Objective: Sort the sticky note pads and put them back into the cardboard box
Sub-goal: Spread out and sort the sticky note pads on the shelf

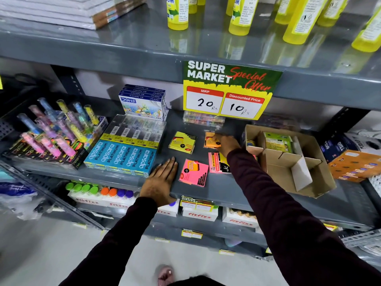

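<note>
Right hand (223,142) pinches the orange pad (210,141), just left of the box (309,182).
Left hand (162,178) lies flat and empty, farther left of the box.

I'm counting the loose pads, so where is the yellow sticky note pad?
The yellow pad lies flat on the middle shelf, right of the blue pencil boxes and left of the orange pad.

Four sticky note pads lie on the shelf: one yellow pad (182,142), one orange pad (209,141), two pink pads (193,172) (216,165). One open cardboard box (288,162) stands beside them. Two hands (159,182) (225,144) reach in. One price sign (228,90) hangs above.
</note>
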`<action>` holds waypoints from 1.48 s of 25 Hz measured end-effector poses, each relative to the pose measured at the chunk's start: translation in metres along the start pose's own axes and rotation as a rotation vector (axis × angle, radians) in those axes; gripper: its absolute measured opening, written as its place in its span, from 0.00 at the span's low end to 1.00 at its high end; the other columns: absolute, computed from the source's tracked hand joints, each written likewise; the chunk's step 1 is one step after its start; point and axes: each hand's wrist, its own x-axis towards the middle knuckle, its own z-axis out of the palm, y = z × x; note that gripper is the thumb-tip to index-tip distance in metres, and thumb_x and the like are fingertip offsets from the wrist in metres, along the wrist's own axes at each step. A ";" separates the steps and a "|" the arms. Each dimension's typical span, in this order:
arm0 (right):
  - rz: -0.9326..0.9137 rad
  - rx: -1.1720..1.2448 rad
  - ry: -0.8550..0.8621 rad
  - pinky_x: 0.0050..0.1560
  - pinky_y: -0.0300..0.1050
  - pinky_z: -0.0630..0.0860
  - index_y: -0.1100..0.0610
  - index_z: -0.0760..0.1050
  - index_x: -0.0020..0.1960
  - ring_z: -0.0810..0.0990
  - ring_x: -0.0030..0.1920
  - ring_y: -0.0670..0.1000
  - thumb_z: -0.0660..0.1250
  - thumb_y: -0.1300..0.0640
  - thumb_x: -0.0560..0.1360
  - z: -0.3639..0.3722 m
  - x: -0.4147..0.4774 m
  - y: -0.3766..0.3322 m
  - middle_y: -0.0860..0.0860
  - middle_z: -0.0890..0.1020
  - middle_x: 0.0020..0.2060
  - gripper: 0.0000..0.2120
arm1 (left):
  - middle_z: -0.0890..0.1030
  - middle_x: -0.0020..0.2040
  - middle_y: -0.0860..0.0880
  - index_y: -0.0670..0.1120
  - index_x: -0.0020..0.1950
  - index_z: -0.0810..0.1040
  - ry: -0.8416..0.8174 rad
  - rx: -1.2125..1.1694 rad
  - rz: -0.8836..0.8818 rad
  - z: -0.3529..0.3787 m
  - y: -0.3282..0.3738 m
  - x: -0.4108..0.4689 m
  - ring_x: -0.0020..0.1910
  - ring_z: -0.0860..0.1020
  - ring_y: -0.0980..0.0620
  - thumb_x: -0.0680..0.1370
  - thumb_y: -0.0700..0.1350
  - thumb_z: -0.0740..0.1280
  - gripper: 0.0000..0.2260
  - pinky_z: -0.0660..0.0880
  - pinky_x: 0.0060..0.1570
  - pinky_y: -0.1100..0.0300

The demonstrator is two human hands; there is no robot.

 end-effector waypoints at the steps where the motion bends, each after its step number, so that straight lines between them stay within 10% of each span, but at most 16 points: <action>1: 0.010 0.018 -0.019 0.63 0.45 0.72 0.58 0.73 0.64 0.77 0.63 0.57 0.64 0.70 0.75 0.000 0.001 0.002 0.58 0.78 0.64 0.20 | 0.61 0.74 0.41 0.38 0.73 0.59 0.002 0.002 0.002 0.000 0.000 0.000 0.71 0.58 0.47 0.56 0.62 0.72 0.52 0.51 0.69 0.53; 8: -0.001 -0.030 -0.112 0.65 0.47 0.70 0.61 0.75 0.63 0.73 0.66 0.59 0.71 0.58 0.73 -0.009 0.009 0.005 0.58 0.75 0.65 0.19 | 0.59 0.74 0.42 0.39 0.74 0.57 0.009 0.017 0.002 0.000 0.000 0.000 0.72 0.60 0.46 0.57 0.62 0.72 0.53 0.56 0.70 0.51; 14: -0.018 -0.274 -0.362 0.69 0.48 0.68 0.63 0.64 0.72 0.70 0.69 0.59 0.77 0.54 0.68 0.001 -0.008 0.010 0.60 0.71 0.70 0.38 | 0.62 0.73 0.41 0.38 0.73 0.58 0.010 0.043 0.013 -0.001 0.001 -0.001 0.71 0.62 0.45 0.56 0.64 0.73 0.54 0.60 0.68 0.48; 25: -0.181 -0.033 0.106 0.50 0.49 0.77 0.57 0.75 0.55 0.81 0.51 0.61 0.66 0.58 0.76 -0.031 -0.061 -0.033 0.60 0.83 0.50 0.08 | 0.61 0.73 0.40 0.38 0.73 0.56 -0.008 0.041 0.018 -0.001 0.001 -0.002 0.71 0.62 0.45 0.57 0.65 0.73 0.54 0.60 0.68 0.50; 37: -0.450 -0.204 0.305 0.42 0.41 0.84 0.56 0.84 0.44 0.84 0.43 0.54 0.79 0.54 0.62 0.056 -0.099 -0.036 0.52 0.86 0.44 0.12 | 0.58 0.75 0.41 0.38 0.74 0.54 -0.038 0.147 -0.005 -0.003 0.004 -0.001 0.72 0.59 0.44 0.57 0.65 0.74 0.56 0.59 0.69 0.49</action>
